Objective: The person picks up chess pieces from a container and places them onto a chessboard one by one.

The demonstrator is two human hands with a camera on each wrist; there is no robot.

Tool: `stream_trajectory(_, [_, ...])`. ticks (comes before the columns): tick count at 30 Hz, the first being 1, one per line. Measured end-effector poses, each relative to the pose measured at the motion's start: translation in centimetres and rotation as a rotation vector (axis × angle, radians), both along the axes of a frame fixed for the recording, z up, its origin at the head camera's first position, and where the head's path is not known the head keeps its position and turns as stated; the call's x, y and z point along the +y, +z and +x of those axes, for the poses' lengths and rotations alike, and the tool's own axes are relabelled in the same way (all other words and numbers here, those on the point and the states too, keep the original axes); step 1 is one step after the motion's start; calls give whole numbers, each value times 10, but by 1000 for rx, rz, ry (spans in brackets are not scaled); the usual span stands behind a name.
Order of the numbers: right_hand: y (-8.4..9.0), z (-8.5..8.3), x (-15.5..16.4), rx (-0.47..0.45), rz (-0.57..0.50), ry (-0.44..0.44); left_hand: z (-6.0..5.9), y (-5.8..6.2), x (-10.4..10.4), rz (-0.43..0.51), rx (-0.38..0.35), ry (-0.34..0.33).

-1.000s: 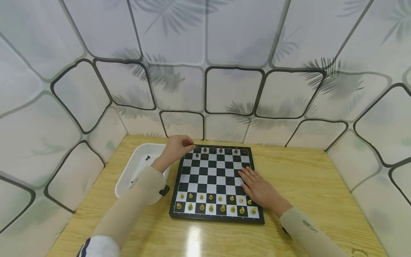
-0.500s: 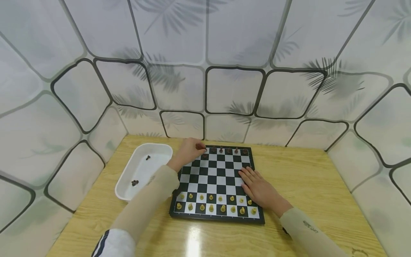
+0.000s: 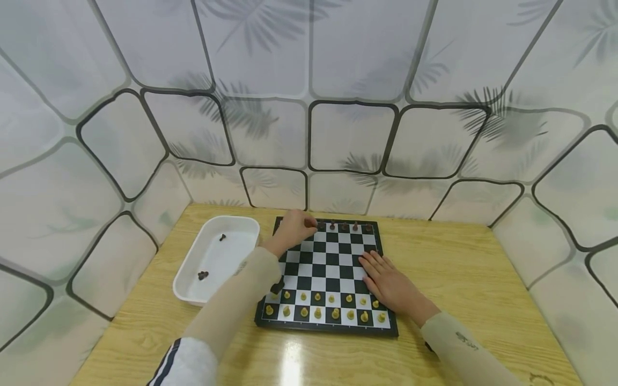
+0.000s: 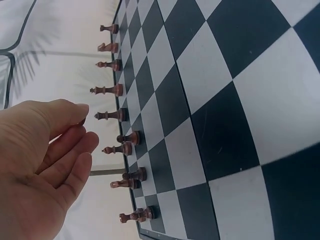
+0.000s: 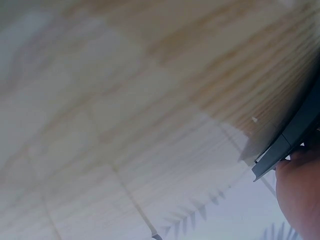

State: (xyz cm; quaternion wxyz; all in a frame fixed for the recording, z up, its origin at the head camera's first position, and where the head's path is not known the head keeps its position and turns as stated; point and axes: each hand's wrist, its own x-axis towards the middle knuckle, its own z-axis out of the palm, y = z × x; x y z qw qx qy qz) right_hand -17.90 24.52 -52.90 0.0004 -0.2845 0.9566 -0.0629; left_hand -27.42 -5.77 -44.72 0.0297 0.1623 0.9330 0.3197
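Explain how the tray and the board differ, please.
Look: the tray is plain white, while the board is checkered black and white.
Shape: the tray has a raised rim; the board's playing surface is flat.
Size: the board looks larger than the tray.
Contents: the tray holds a few scattered dark pieces; the board carries yellow pieces and dark pieces in rows.
Shared: both rest on the table.
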Motion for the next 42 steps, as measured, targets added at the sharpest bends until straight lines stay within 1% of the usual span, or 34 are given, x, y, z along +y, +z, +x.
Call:
stream_trajectory(3, [1, 0, 0, 2, -3, 4, -2, -3, 3, -4, -14, 10])
stream_trajectory(9, [2, 0, 0, 2, 6, 6, -5, -10, 8, -35, -24, -5])
stream_trajectory(15, [3, 1, 0, 7, 5, 10, -8, -18, 12, -14, -20, -3])
stream_trajectory(19, [2, 2, 0, 9, -1, 13, -7, -24, 14, -11, -16, -15])
stream_trajectory(22, [2, 2, 0, 20, 2, 14, -7, -25, 15, -14, -9, -24])
stream_trajectory(27, [3, 2, 0, 32, 3, 20, -7, -25, 18, -50, 14, -32])
stream_trajectory(37, [4, 2, 0, 24, 1, 22, -9, -30, 20, -58, 33, -33])
stream_trajectory(42, [5, 1, -1, 7, -4, 13, -11, -32, 21, -74, 28, -27])
